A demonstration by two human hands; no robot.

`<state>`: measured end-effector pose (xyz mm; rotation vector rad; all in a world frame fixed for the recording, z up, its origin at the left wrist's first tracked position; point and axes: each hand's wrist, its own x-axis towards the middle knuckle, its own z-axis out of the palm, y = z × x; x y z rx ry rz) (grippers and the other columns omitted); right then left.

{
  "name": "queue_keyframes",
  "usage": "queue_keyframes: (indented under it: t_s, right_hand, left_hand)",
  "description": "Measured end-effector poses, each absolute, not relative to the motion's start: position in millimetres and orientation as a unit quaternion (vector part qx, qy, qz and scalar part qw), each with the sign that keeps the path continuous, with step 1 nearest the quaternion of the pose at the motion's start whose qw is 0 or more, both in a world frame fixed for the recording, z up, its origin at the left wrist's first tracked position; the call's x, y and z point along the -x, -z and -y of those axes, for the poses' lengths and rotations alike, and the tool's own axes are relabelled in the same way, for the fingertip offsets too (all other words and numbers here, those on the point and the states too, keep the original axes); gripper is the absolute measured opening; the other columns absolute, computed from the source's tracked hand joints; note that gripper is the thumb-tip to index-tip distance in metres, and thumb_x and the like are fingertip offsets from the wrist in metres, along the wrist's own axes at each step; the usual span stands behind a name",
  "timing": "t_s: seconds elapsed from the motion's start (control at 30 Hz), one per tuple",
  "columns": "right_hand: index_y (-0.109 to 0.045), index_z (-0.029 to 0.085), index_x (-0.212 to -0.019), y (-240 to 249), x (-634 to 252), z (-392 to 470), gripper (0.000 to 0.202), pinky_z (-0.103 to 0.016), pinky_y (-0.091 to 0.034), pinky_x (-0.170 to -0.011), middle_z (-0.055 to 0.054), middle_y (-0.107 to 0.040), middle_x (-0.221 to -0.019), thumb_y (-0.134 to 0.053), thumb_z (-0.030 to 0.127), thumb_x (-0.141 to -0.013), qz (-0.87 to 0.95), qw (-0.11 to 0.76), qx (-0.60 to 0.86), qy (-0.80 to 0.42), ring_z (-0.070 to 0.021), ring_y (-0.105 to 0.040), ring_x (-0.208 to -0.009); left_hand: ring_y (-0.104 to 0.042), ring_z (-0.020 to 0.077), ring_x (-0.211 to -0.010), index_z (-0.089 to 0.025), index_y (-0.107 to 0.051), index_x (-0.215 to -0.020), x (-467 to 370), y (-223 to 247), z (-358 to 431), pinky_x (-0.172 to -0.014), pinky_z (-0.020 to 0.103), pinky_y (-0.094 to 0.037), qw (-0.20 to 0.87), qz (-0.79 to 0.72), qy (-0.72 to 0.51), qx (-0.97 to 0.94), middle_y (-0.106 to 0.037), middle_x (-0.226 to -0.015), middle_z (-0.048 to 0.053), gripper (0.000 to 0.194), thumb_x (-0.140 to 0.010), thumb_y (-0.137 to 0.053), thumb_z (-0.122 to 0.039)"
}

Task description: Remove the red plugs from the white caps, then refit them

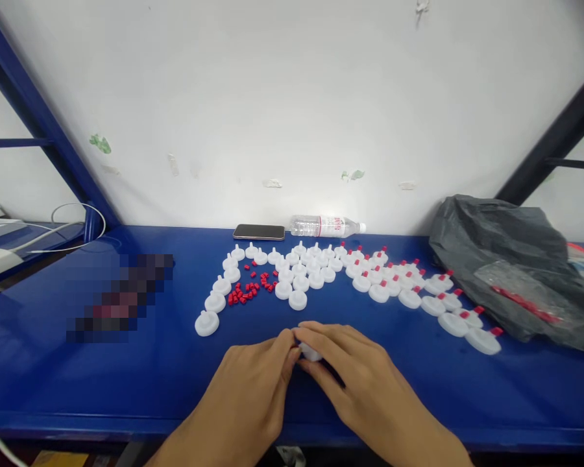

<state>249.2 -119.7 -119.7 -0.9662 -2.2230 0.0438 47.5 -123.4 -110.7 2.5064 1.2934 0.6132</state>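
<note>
A white plastic nozzle cap (pixel 310 352) is pinched between my two hands above the front of the table; fingers hide most of it. My left hand (pixel 253 376) has its fingers closed against the cap's left side. On the other side, my right hand (pixel 353 363) curls its thumb and fingers round the cap. Beyond my hands stand several loose white nozzle caps (pixel 298 299) with bare spouts. Small red tips (pixel 243 293) lie scattered left of centre. To the right, several white caps (pixel 409 297) carry red tips on their spouts.
The blue table (pixel 141 389) runs back to a white wall. Along the back lie a phone (pixel 259 231) and a clear plastic bottle (pixel 326 226) on its side. A dark grey bag (pixel 496 240) with a small clear bag of red pieces (pixel 525 303) covers the right. A blurred patch (pixel 121 301) lies left.
</note>
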Motion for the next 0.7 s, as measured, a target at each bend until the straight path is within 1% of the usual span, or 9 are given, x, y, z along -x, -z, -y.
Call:
queue_keyframes:
  t_s: [0.07,0.1,0.2,0.3,0.4,0.5,0.53,0.6,0.7]
  right_hand:
    - [-0.064,0.025,-0.125,117.8,-248.4,119.0,0.026,-0.042,-0.060,-0.093,-0.005,-0.076,-0.121,-0.057,0.016,-0.101,0.851,0.348,0.391,-0.031,-0.0232,-0.073,-0.108]
    - [-0.065,0.026,-0.121,117.2,-249.4,118.5,0.024,-0.043,-0.060,-0.093,-0.005,-0.076,-0.119,-0.058,0.017,-0.101,0.845,0.352,0.401,-0.038,-0.0236,-0.073,-0.107]
    - [-0.063,0.028,-0.114,119.1,-259.2,115.1,0.015,-0.042,-0.059,-0.093,-0.004,-0.076,-0.119,-0.059,0.022,-0.100,0.813,0.350,0.461,-0.069,-0.0241,-0.073,-0.109]
    - [-0.058,0.027,-0.113,126.9,-276.7,107.7,0.012,-0.044,-0.059,-0.095,-0.007,-0.072,-0.125,-0.056,0.029,-0.102,0.791,0.322,0.515,-0.070,-0.0265,-0.070,-0.115]
    - [-0.056,0.022,-0.119,133.4,-294.8,100.2,0.022,-0.052,-0.058,-0.095,-0.014,-0.070,-0.124,-0.051,0.037,-0.104,0.767,0.310,0.562,0.008,-0.0330,-0.068,-0.116]
    - [-0.049,0.016,-0.137,132.0,-304.0,97.9,0.042,-0.057,-0.056,-0.092,-0.020,-0.066,-0.126,-0.049,0.042,-0.104,0.715,0.329,0.607,0.113,-0.0383,-0.065,-0.115]
    - [-0.047,0.016,-0.141,129.9,-303.7,98.5,0.045,-0.057,-0.054,-0.093,-0.020,-0.064,-0.127,-0.050,0.042,-0.104,0.706,0.340,0.607,0.135,-0.0381,-0.064,-0.116]
    - [-0.049,0.019,-0.140,124.7,-297.6,101.3,0.041,-0.055,-0.051,-0.098,-0.017,-0.063,-0.128,-0.051,0.039,-0.104,0.716,0.355,0.583,0.144,-0.0353,-0.062,-0.118]
    - [-0.059,0.030,-0.123,117.6,-278.9,107.3,0.020,-0.047,-0.047,-0.106,-0.007,-0.063,-0.124,-0.053,0.032,-0.105,0.787,0.347,0.503,0.083,-0.0265,-0.059,-0.120]
  left_hand:
    - [-0.072,0.0215,-0.076,-0.024,-0.056,-0.092,-49.7,108.8,122.5,-0.065,0.032,-0.048,0.104,-0.489,-0.206,-0.841,-0.074,-0.087,0.003,0.034,-0.109,-0.027,-0.025]
    - [-0.073,0.0218,-0.076,-0.024,-0.058,-0.093,-49.8,107.9,121.6,-0.065,0.032,-0.049,0.079,-0.522,-0.201,-0.825,-0.075,-0.089,0.004,0.035,-0.109,-0.027,-0.027]
    - [-0.077,0.0248,-0.080,-0.021,-0.062,-0.118,-47.3,104.9,117.1,-0.063,0.033,-0.050,-0.019,-0.632,-0.146,-0.761,-0.079,-0.106,0.009,0.034,-0.108,-0.029,-0.025]
    - [-0.078,0.0277,-0.080,-0.015,-0.056,-0.137,-44.3,101.3,112.8,-0.057,0.033,-0.050,-0.077,-0.693,-0.083,-0.712,-0.077,-0.119,0.016,0.041,-0.108,-0.029,-0.024]
    - [-0.078,0.0267,-0.078,-0.012,-0.052,-0.145,-43.3,98.2,110.7,-0.055,0.031,-0.048,-0.085,-0.711,-0.056,-0.696,-0.078,-0.118,0.016,0.045,-0.108,-0.030,-0.024]
    - [-0.079,0.0259,-0.081,-0.011,-0.051,-0.148,-43.5,97.5,110.1,-0.055,0.029,-0.048,-0.087,-0.709,-0.036,-0.698,-0.079,-0.116,0.016,0.047,-0.108,-0.028,-0.025]
    - [-0.079,0.0260,-0.083,-0.011,-0.051,-0.148,-43.8,97.9,109.9,-0.056,0.029,-0.048,-0.090,-0.707,-0.033,-0.701,-0.079,-0.117,0.017,0.048,-0.109,-0.028,-0.025]
    - [-0.079,0.0268,-0.084,-0.009,-0.051,-0.148,-44.7,99.4,109.5,-0.056,0.029,-0.049,-0.095,-0.704,-0.030,-0.703,-0.078,-0.118,0.018,0.048,-0.109,-0.027,-0.025]
    - [-0.079,0.0287,-0.083,-0.005,-0.053,-0.145,-47.1,103.0,108.4,-0.058,0.033,-0.052,-0.099,-0.702,-0.031,-0.705,-0.078,-0.117,0.019,0.049,-0.109,-0.026,-0.026]
